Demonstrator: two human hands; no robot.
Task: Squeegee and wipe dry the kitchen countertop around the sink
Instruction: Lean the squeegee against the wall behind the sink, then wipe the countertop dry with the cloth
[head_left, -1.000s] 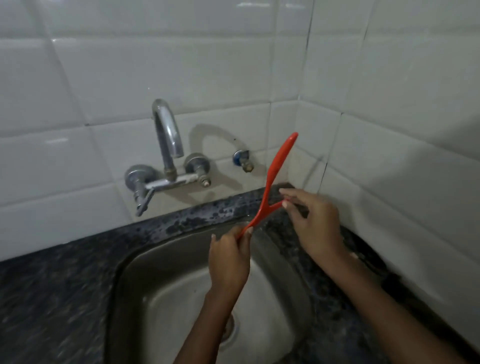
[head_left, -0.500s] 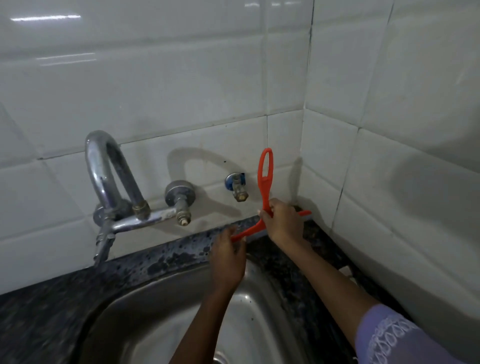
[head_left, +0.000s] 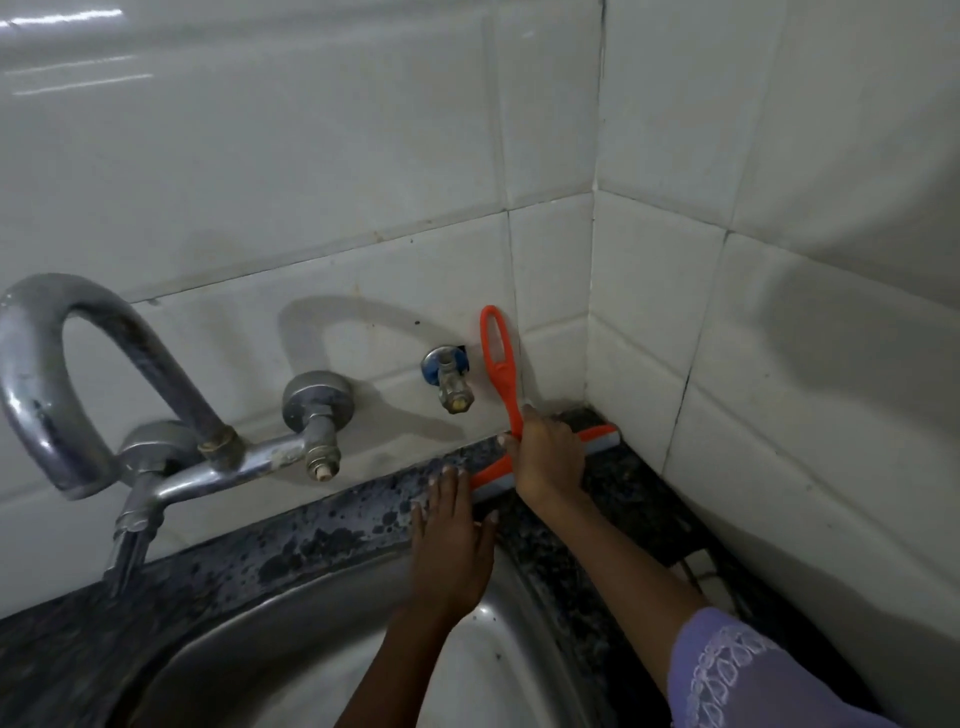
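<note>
An orange squeegee (head_left: 500, 364) with a looped handle stands on the dark speckled countertop (head_left: 332, 525) in the back right corner, its grey blade lying along the strip behind the steel sink (head_left: 291, 623). My right hand (head_left: 548, 457) grips the handle just above the blade. My left hand (head_left: 451, 545) lies flat with straight fingers on the counter edge, its fingertips at the blade's left end.
A curved chrome faucet (head_left: 78, 374) with a mixer body sticks out from the white tiled wall on the left. A small angle valve (head_left: 453, 387) sits on the wall just left of the squeegee handle. A tiled side wall (head_left: 779, 364) closes the right.
The squeegee has come down from over the sink onto the corner counter, blade flat on the stone. My left hand let go of the blade end and now lies flat beside it.
</note>
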